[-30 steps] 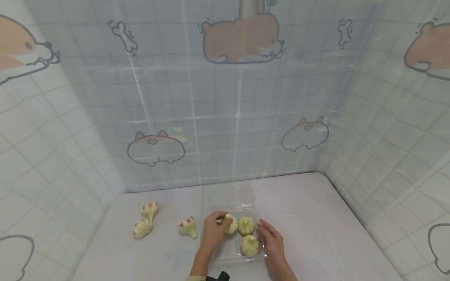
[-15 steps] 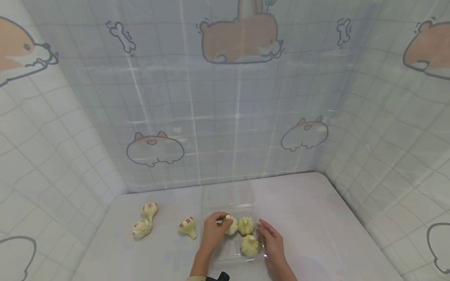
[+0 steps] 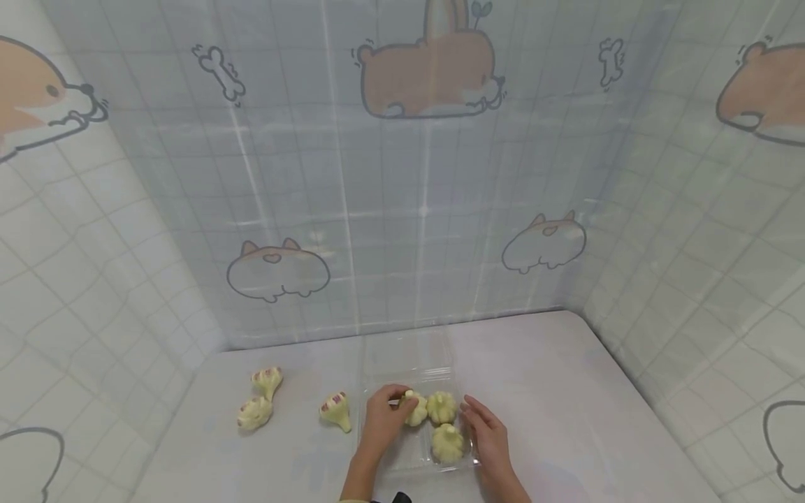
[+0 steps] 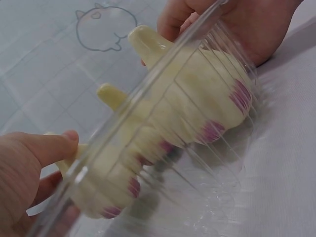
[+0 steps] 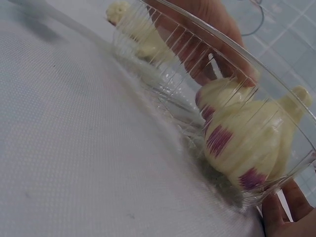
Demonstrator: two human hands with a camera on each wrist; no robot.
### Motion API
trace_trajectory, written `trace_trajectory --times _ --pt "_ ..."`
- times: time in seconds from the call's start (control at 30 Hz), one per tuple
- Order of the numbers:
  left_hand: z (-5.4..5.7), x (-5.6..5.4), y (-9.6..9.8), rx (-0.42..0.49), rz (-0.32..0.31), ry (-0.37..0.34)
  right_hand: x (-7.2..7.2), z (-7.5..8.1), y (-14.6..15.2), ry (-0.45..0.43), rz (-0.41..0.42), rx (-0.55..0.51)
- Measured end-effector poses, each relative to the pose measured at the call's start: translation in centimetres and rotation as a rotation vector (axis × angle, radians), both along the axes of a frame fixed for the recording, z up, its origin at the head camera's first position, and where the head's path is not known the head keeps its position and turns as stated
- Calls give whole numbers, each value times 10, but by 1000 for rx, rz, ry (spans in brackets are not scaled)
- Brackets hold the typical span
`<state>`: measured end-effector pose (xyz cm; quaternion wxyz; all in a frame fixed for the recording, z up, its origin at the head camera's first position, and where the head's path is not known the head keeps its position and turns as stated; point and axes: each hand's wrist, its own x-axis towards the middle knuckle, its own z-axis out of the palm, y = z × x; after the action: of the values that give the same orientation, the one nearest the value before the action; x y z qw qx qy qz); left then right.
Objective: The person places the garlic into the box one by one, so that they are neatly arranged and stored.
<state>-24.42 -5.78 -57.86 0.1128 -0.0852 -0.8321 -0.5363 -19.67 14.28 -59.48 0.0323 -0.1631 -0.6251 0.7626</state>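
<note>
My left hand (image 3: pixel 381 426) reaches into a clear plastic box (image 3: pixel 402 460) and pinches a garlic bulb (image 3: pixel 416 411) between thumb and fingers. That bulb sits at the back left of the box, stem up. Beside it stands a second garlic bulb (image 3: pixel 443 407), with a third garlic bulb (image 3: pixel 448 444) in front of that one. My right hand (image 3: pixel 490 434) rests along the box's right wall, its fingers fairly straight. In the left wrist view, purple streaks show low on the bulbs (image 4: pixel 197 98) through the ribbed wall.
The box's clear lid (image 3: pixel 405 351) lies folded back behind it. Left of the box lies a loose garlic bulb (image 3: pixel 336 411). Farther left are two more, a purple-streaked bulb (image 3: pixel 267 381) and a paler one (image 3: pixel 254 413). A printed curtain (image 3: pixel 402 209) encloses the table's back and sides.
The head view has tilted slightly, so the scene sits a little lower in it. Both hands and the bulbs keep nearly the same places relative to the box.
</note>
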Motion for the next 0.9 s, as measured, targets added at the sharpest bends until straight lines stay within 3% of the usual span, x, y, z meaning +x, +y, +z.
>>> trace_trajectory --times 0.37,0.9 --pt "1 0 0 -27 -12 -43 0 0 -1 2 -6 -7" --pt "-2 2 -1 2 -19 -2 0 -1 -2 -1 -9 8"
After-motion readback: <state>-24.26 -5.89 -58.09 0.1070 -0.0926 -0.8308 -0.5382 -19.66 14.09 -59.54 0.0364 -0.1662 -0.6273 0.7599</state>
